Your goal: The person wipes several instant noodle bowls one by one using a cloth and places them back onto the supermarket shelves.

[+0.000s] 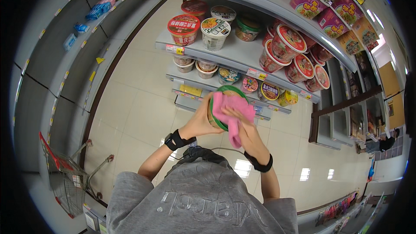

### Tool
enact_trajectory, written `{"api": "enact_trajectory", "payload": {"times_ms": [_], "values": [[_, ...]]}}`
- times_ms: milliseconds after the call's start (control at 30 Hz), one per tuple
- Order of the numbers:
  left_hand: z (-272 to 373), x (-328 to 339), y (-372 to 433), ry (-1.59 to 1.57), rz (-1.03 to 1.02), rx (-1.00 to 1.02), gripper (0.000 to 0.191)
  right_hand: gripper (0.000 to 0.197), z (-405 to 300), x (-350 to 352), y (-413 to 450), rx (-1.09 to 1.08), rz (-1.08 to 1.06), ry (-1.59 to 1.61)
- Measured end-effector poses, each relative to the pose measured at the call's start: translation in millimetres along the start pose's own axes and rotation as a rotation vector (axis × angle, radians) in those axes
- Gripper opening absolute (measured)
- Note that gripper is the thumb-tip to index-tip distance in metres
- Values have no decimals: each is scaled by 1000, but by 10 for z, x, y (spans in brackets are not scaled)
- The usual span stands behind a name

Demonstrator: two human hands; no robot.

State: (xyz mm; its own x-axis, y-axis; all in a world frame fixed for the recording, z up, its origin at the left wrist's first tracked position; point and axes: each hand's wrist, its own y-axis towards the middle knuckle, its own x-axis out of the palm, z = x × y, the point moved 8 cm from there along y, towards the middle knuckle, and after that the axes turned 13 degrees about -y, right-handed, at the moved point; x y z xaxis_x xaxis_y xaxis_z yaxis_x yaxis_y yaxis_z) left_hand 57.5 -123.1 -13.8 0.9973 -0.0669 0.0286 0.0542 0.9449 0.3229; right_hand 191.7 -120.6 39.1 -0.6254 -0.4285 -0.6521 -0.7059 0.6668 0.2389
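My left hand (198,120) grips the side of an instant noodle tub with a green rim (218,122), held up in front of the shelves and tilted. A pink cloth (232,104) covers much of its lid and hangs down over the near side. My right hand (243,125) presses the cloth against the lid, its fingers blurred. Behind, on the upper shelf (240,57), stand a red-lidded tub (184,30), a white-lidded tub (215,34) and another green-rimmed tub (248,27). Red tubs (289,43) are stacked at the right of that shelf.
More tubs, such as a purple one (269,91), stand on the lower shelf. Purple noodle packs (307,0) are piled above right. A shopping cart (66,182) stands at the left, beside shelving with blue packages (97,10). Far right, a person (382,144) is by the shelves.
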Motion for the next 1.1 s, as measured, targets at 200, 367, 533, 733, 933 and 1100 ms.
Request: {"api": "enact_trajectory", "payload": {"times_ms": [200, 367, 533, 733, 933, 1100], "values": [[36, -158, -22, 96, 20, 34, 105, 37, 501, -125, -99, 490, -83, 61], [24, -68, -66, 65, -16, 7, 107, 38, -86, 3, 195, -34, 25, 13], [105, -366, -139, 108, 94, 34, 106, 34, 199, 69, -92, 145, -193, 67], [150, -100, -138, 68, 0, 45, 104, 29, 248, -68, 203, 185, -47, -93], [110, -467, -252, 14, 146, 27, 105, 36, 24, 129, -88, 180, -220, 224], [224, -200, -235, 97, 25, 31, 109, 32, 417, 2, 87, 349, -70, -19]]}}
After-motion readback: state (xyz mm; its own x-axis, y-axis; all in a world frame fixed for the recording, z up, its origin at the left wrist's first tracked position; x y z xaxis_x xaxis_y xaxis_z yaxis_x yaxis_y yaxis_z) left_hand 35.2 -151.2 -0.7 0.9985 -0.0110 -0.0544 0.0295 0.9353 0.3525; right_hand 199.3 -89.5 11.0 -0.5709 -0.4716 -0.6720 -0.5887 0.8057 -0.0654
